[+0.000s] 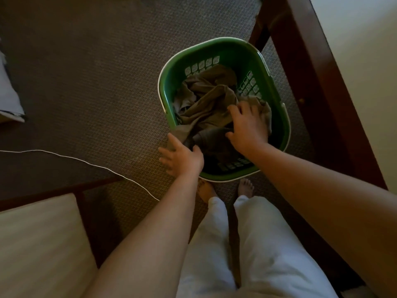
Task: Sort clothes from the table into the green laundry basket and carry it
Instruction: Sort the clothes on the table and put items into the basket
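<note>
The green laundry basket [217, 48] stands on the carpet in front of my feet. Inside it lie crumpled olive-brown clothes [206, 100] and a darker garment [212, 140] nearer to me. A fold of the olive cloth hangs over the basket's near left rim. My right hand [247, 125] rests flat on the clothes inside the basket, fingers spread. My left hand [182, 158] is at the near left rim, fingers apart, touching the overhanging cloth and the dark garment; it grips nothing that I can see.
A dark wooden table [318, 67] with a pale top runs along the right. A cushioned seat [36, 239] fills the lower left. A white cable [86, 161] crosses the carpet at left. A pale cloth or bag [8, 93] lies at the far left edge.
</note>
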A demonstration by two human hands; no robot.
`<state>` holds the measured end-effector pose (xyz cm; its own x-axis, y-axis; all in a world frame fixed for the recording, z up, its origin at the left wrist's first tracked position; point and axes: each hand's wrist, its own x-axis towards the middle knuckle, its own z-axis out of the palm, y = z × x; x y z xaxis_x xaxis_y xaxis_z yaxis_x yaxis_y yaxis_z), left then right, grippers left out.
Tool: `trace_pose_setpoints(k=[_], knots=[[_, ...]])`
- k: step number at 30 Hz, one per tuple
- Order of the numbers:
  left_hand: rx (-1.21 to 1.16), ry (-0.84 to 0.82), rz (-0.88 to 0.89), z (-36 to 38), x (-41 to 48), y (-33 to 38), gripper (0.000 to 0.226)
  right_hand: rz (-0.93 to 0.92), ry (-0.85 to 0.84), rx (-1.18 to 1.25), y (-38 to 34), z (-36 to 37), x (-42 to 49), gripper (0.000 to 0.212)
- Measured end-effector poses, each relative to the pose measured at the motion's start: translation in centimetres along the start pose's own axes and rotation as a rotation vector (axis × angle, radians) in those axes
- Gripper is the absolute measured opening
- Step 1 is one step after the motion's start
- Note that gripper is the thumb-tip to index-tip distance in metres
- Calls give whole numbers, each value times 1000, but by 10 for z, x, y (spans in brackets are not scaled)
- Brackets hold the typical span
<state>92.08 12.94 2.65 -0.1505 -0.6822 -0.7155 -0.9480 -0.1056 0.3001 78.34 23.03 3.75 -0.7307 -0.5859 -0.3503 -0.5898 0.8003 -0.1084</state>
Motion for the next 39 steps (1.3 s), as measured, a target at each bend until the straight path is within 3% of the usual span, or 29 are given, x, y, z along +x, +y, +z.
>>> trace_pose_setpoints(k=[3, 9, 14, 17, 20, 22, 23, 26, 28, 33, 37, 39], knots=[[-40, -54, 13, 8, 13, -10, 85, -86, -75, -170, 4, 6, 7, 98], [95, 174, 90, 7, 20, -8, 22, -186, -130, -256, 14, 8, 23, 109], [176, 228, 179, 7, 17, 6, 19, -257, -131, -281, 23, 7, 34, 113], [81, 96, 303, 26, 10, 20, 22, -292, -138, -289, 29, 12, 38, 114], [45, -277, 304, 45, 9, 26, 36, -296, -278, -286, 40, 20, 44, 114], [127, -391, 272, 52, 13, 24, 42, -302, -324, -293, 47, 20, 47, 114], [137, -339, 262, 54, 15, 25, 43, -327, -278, -296, 50, 20, 50, 114], [82, 82, 241, 52, 25, 34, 47, -386, -108, -320, 51, 18, 63, 119], [40, 184, 306, 54, 37, 45, 64, -442, -142, -385, 50, 22, 77, 129], [435, 1, 465, 69, 98, 69, 127, -474, -326, -485, 45, 52, 126, 148], [522, -136, 451, 99, 159, 66, 152, -445, -440, -567, 45, 101, 169, 160], [537, -149, 422, 122, 184, 59, 158, -461, -437, -577, 50, 135, 185, 152]])
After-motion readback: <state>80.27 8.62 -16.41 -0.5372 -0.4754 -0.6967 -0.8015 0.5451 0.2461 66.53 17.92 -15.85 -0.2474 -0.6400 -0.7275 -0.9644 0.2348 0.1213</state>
